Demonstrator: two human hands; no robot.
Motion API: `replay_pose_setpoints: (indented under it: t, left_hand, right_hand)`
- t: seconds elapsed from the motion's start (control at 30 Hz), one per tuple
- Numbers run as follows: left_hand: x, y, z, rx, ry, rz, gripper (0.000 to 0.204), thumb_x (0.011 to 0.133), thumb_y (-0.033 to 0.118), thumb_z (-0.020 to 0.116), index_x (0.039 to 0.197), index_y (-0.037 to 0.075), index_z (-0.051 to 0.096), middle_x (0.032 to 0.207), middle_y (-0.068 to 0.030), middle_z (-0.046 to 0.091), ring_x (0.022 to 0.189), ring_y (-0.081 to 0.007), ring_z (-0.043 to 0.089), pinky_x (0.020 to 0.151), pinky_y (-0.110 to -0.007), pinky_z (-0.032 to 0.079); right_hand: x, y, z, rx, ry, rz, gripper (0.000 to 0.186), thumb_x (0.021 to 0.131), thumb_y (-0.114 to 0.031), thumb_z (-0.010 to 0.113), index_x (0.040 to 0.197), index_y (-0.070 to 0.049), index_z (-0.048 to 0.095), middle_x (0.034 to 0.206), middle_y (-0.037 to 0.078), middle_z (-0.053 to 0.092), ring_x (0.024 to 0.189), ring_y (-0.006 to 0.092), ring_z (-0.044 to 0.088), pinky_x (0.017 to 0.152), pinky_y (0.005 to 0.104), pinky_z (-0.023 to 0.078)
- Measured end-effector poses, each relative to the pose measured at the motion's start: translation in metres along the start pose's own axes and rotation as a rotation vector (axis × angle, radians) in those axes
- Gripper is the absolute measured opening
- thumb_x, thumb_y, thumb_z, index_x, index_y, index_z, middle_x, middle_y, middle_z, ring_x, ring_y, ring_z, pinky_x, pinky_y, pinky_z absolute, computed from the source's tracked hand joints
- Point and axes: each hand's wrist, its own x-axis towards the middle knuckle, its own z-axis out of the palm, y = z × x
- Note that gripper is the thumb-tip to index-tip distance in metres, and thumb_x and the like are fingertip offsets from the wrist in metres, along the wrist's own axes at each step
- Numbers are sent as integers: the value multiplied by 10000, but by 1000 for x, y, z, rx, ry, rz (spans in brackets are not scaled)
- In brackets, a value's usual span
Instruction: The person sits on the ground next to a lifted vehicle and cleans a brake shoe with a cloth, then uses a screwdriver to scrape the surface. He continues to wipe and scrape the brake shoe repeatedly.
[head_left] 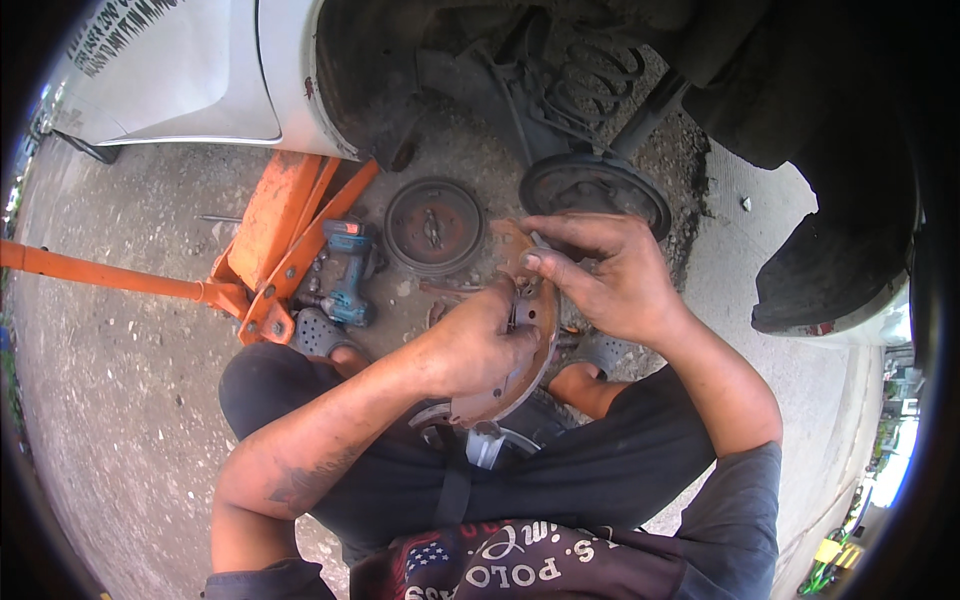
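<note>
A curved, rust-brown brake shoe [546,318] stands tilted over my lap. My left hand [478,345] is closed around its inner web, with the thumb and fingers beside a metal part on it. At the shoe's upper end, my right hand [622,275] pinches a small grey metal piece [540,243] between thumb and fingertips. The exact kind of that piece is partly hidden by the fingers. Just beyond my hands, a round rusty brake drum [434,252] lies on the ground.
An orange floor jack [275,225] with a long handle [110,272] stands at the left. Beside it lies a teal cordless impact driver [348,280]. Ahead are a white car body [190,80], a coil spring [600,85] and a round brake backing plate [640,200].
</note>
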Motion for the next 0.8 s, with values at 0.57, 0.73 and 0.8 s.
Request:
replay_pose_setpoints:
  t: [0.57,0.73,0.8]
  left_hand:
    - [-2,2,-2,31,-73,54,356,993,136,563,1212,-138,502,1011,-161,655,974,-197,629,878,-356,505]
    - [-6,6,-1,84,-88,22,378,985,137,575,1232,-133,481,1005,-193,659,981,-213,638,871,-367,505]
    - [-7,9,-1,93,-84,10,382,986,145,574,1225,-138,481,1008,-215,657,982,-228,644,868,-373,507]
  right_hand:
    - [5,3,4,-156,-30,14,297,866,-211,755,1099,-28,742,960,141,678,825,274,692,746,373,549]
    - [6,5,3,-197,-82,-6,316,886,-241,747,1137,-49,723,950,121,599,855,267,656,755,394,535]
    - [5,5,3,-239,-83,-42,310,897,-231,735,1148,-52,707,957,122,608,877,262,657,774,389,535]
